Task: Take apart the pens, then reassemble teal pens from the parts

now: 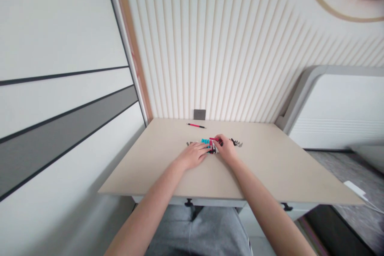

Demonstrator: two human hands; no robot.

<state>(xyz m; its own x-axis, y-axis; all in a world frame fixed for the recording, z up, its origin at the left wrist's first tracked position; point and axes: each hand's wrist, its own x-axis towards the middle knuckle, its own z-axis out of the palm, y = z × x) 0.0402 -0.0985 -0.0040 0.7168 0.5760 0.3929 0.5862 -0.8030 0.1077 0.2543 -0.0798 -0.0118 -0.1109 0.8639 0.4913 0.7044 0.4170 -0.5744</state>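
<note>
Grey trousers [180, 232] are showing nearest me, tucked below the front edge of a beige desk [270, 160], a black drawer handle [189, 203] sticking out just above them. Both bare forearms are reaching over the desktop. Left hand [193, 155] is lying palm down, fingers together over some small parts; can't tell whether it's gripping any. Right hand [225, 149] is pinching a slim red piece [214, 139] by its end, around mid-desk, close to the left fingertips. Turquoise pieces [205, 141] are lying just past the left fingers; grey twisted parts [239, 144] are poking out right of the right hand. Farther back, a red-and-black pen [196, 126] is lying alone. Dark socket plate [199, 114] is sitting low on the ribbed wall [210, 48], pale headboard [339, 108] standing off to the right.
</note>
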